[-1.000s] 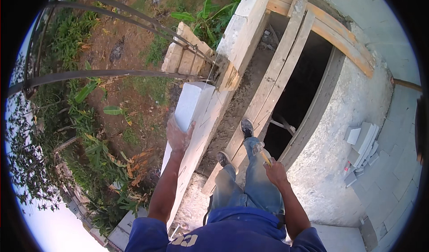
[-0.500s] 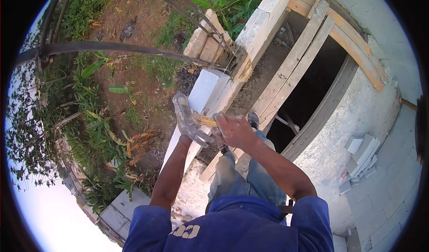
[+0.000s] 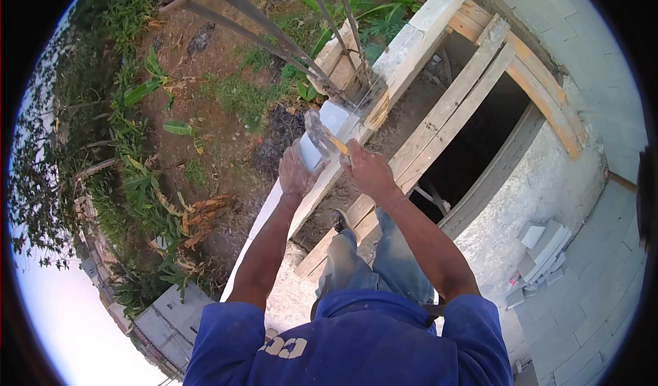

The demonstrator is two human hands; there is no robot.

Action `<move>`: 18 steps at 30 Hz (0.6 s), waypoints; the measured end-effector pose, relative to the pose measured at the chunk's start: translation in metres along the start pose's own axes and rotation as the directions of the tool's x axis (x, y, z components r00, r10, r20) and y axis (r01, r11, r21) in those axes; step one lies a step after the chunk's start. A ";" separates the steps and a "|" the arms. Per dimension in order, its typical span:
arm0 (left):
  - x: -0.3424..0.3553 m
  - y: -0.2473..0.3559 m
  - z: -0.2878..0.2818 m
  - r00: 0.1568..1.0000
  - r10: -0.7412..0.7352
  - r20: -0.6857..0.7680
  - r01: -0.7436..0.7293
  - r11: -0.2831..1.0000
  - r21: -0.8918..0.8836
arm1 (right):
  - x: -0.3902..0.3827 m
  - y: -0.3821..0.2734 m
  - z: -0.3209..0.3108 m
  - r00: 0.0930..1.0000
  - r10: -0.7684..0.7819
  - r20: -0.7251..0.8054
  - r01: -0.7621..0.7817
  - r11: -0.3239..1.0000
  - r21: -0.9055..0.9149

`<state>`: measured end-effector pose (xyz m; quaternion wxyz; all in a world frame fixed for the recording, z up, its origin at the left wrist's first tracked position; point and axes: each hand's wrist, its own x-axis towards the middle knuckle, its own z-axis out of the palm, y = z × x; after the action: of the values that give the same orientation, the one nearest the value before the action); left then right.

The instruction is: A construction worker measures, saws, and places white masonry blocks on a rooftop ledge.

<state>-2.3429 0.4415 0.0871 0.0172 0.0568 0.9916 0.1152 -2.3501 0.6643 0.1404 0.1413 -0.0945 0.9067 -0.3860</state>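
Observation:
In my right hand (image 3: 370, 173) is a hammer (image 3: 319, 131) with a dusty grey head and a yellow handle, the fingers wrapped round the handle. Its head lies over a white block (image 3: 334, 116) on top of the wall. My left hand (image 3: 297, 172), pale with dust, grips the near end of that block, just beside the hammer head; some fingertips are hard to make out. A thin string runs above the block by the rods. The hammer head hides the block's middle.
Bent steel rods (image 3: 253, 33) rise beside the wall at a concrete stub (image 3: 340, 56). Planks (image 3: 445, 122) span a dark opening (image 3: 473, 153) to the right. Broken block pieces (image 3: 541, 252) lie farther right. Left of the wall, the ground drops to soil and plants.
The hammer has moved up and right onto the block, its head turned. My left hand has come out from behind it, forward onto the block's near end. The view has shifted slightly.

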 end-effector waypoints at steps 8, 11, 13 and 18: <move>-0.008 -0.017 -0.003 0.996 -0.027 0.086 0.024 0.999 0.029 | 0.000 -0.031 -0.008 0.999 0.021 0.045 -0.017 0.997 -0.077; -0.008 -0.015 0.002 0.999 0.034 0.042 -0.036 0.998 0.051 | 0.002 -0.020 -0.003 0.988 -0.138 -0.068 0.138 0.990 0.001; 0.000 0.000 0.001 0.999 0.013 0.032 -0.014 1.000 0.026 | 0.011 0.009 0.011 0.980 0.163 0.113 -0.151 0.983 -0.102; -0.008 -0.011 -0.003 0.995 -0.023 0.096 0.021 1.000 0.020 | 0.006 -0.026 0.002 0.988 0.113 0.102 -0.099 0.986 -0.134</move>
<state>-2.3367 0.4290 0.0874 0.0655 0.0515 0.9912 0.1029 -2.3538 0.6437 0.1566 0.2048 -0.0759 0.9243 -0.3131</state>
